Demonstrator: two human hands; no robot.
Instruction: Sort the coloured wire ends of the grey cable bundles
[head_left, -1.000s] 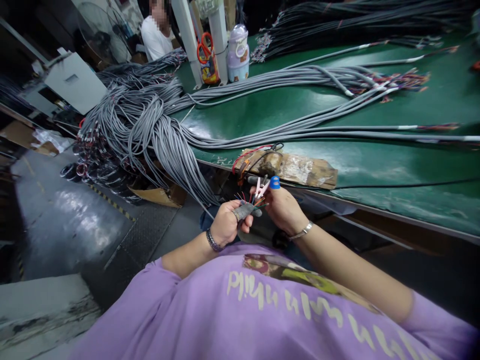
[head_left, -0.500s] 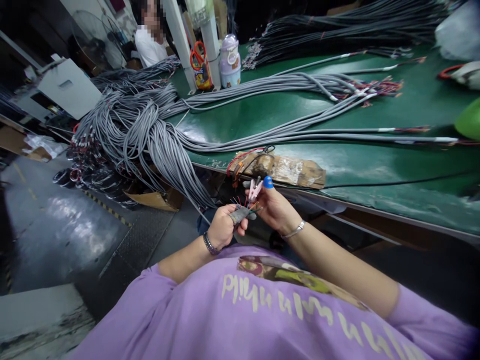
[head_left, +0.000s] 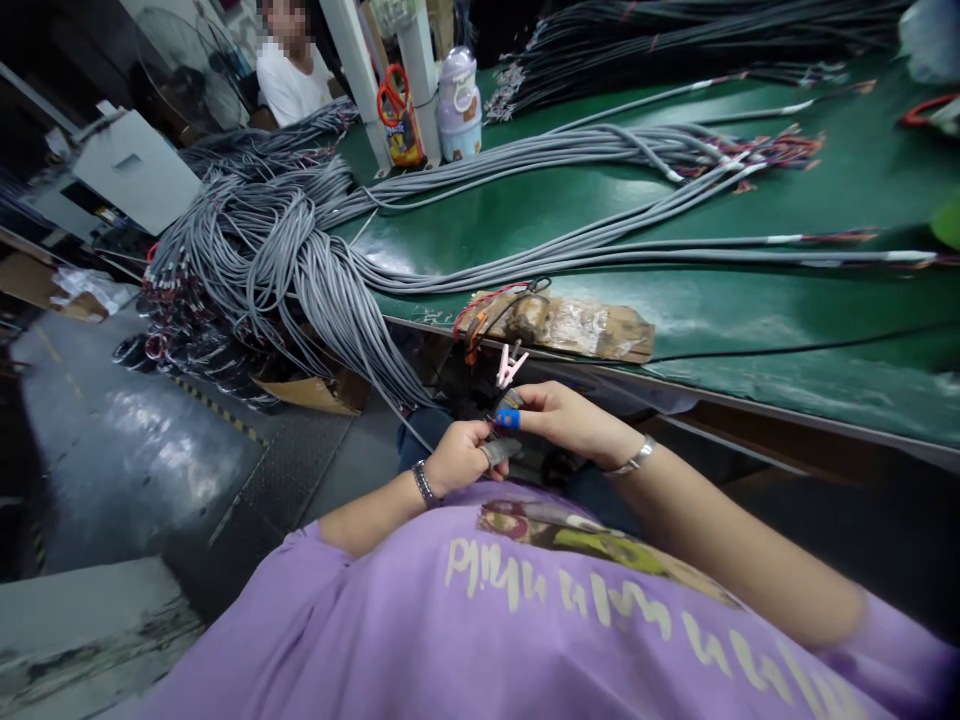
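My left hand (head_left: 463, 457) is closed round the end of a thin grey cable, just above my lap; a grey wrap covers one of its fingers. My right hand (head_left: 562, 418), with a blue cover (head_left: 508, 418) on the thumb, pinches at the thin wires of that cable end, close against the left fingertips. The wires themselves are mostly hidden by the fingers. A pale pink clothespin (head_left: 511, 367) stands just beyond the right fingers, by the table edge, in front of a wooden block (head_left: 592, 330); what it grips is unclear.
Grey cables (head_left: 300, 240) lie in a big heap at the left and across the green table (head_left: 420, 240). Red-handled scissors (head_left: 393, 95) and a lilac bottle (head_left: 459, 105) stand at the back. Dark cables (head_left: 675, 70) lie behind. A person (head_left: 292, 75) sits at the far left.
My right hand has moved down and left, away from beside the clothespin to the wires at my left hand. The left hand has shifted slightly down and right.
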